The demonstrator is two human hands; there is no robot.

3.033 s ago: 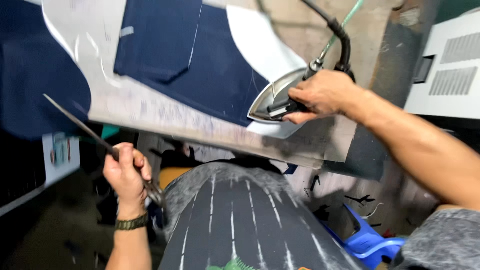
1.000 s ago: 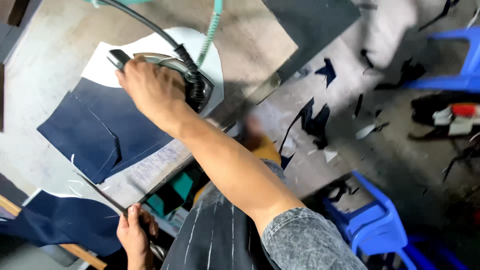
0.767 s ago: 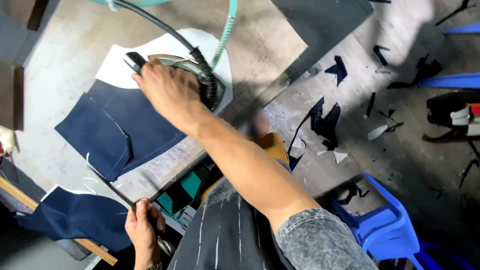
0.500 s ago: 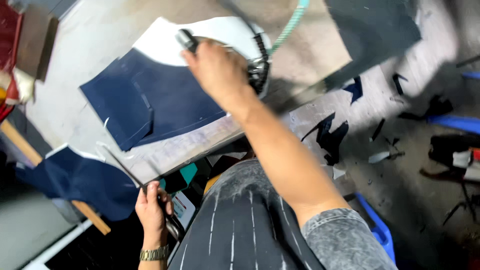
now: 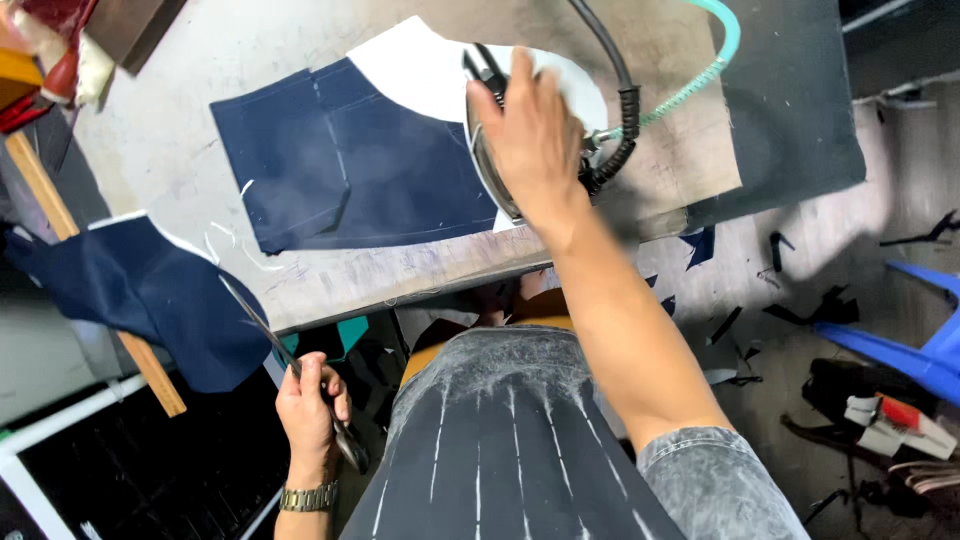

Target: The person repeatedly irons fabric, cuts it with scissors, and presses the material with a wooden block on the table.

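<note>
At the far left a long wooden ruler (image 5: 95,280) slants down off the desk (image 5: 180,150), whose pale surface is scuffed and chalk-marked. A loose piece of dark navy cloth (image 5: 140,300) drapes over the desk's near edge beside it, soft and folded, with a white edge showing along its top.

Below the desk edge the left hand (image 5: 308,400), a metal watch on its wrist, has its grip wrapped tight around the handles of long steel scissors (image 5: 285,365); the thin blades lie pressed together and point up and left toward the draped cloth.

On the desk top lies a flat navy panel (image 5: 350,165), roughly rectangular with stitched seams, overlapping a curved white paper pattern (image 5: 420,70) at its upper right.

At the panel's right edge sits the iron (image 5: 490,170), its rounded metal rim showing under the right hand (image 5: 535,130). That hand's grip closes over the iron's dark handle from above. A ribbed black hose (image 5: 615,90) and a teal coiled tube (image 5: 700,70) run off from the iron's rear.

Farther right, dark fabric scraps (image 5: 790,300) litter the grey floor, with a blue plastic stool (image 5: 920,345) at the edge.
</note>
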